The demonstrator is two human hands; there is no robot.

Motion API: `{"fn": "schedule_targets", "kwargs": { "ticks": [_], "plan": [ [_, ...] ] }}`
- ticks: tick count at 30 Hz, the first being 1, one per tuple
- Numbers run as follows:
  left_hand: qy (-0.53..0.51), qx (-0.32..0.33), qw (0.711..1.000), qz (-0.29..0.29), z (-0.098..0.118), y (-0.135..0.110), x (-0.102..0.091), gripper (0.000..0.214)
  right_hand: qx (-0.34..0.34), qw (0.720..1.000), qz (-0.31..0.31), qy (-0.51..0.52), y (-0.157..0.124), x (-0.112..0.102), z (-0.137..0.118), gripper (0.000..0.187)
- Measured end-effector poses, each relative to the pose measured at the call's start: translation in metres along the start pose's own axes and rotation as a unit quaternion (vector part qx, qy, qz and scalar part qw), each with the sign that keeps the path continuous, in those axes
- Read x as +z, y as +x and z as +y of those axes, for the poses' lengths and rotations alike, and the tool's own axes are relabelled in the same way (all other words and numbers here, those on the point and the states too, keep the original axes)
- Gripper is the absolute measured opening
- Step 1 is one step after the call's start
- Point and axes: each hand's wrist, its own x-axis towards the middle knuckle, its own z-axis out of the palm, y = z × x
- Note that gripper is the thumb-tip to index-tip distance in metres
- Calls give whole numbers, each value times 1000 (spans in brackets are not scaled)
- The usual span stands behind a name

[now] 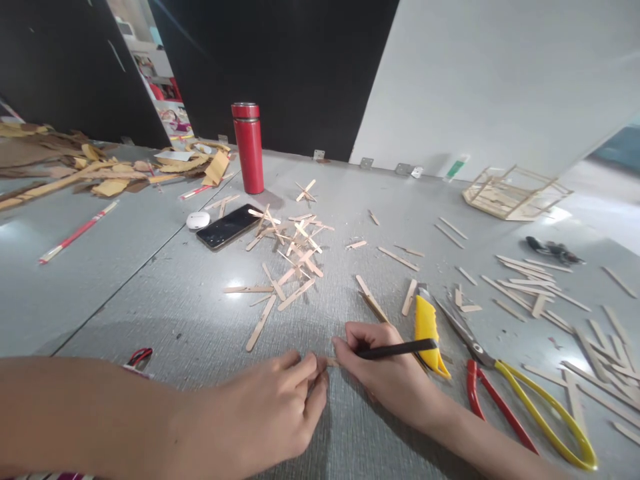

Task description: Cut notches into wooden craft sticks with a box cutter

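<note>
My left hand [280, 400] is closed, its fingertips pinching a small wooden craft stick [332, 362] that is mostly hidden by the fingers. A slim black pen [400, 349] is gripped in my right hand [385, 370], its back end pointing right; its tip is hidden behind the fingers. Both hands almost meet over the grey table [200, 313], with the stick between them. Just right of my right hand lies a yellow utility knife [427, 327]. Beyond the hands is a loose pile of craft sticks [297, 257], some crossed over each other.
Scissors with yellow handles [550, 417] and a red-handled tool [505, 407] lie at right, near many loose sticks [530, 287]. Behind stand a red flask [249, 150] and a stick frame [515, 197]. A phone [230, 227], white case [198, 220] and cardboard scraps [115, 173] lie left.
</note>
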Motion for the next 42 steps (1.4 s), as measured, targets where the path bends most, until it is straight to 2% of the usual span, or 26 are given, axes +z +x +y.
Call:
{"fn": "schedule_targets", "kwargs": {
  "ticks": [11, 18, 29, 42],
  "plan": [
    [-5, -3, 1000, 0, 1, -1, 2, 40, 7, 1000, 5, -1, 0, -3, -4, 42],
    [5, -1, 1000, 5, 1, 0, 2, 41, 63, 995, -21, 74, -4, 0, -1, 40],
    [7, -1, 1000, 4, 0, 3, 2, 41, 84, 990, -34, 106, -2, 6, 0, 44],
    [15, 2, 1000, 3, 0, 4, 1, 44, 29, 999, 6, 46, -1, 8, 1, 45]
  ]
}}
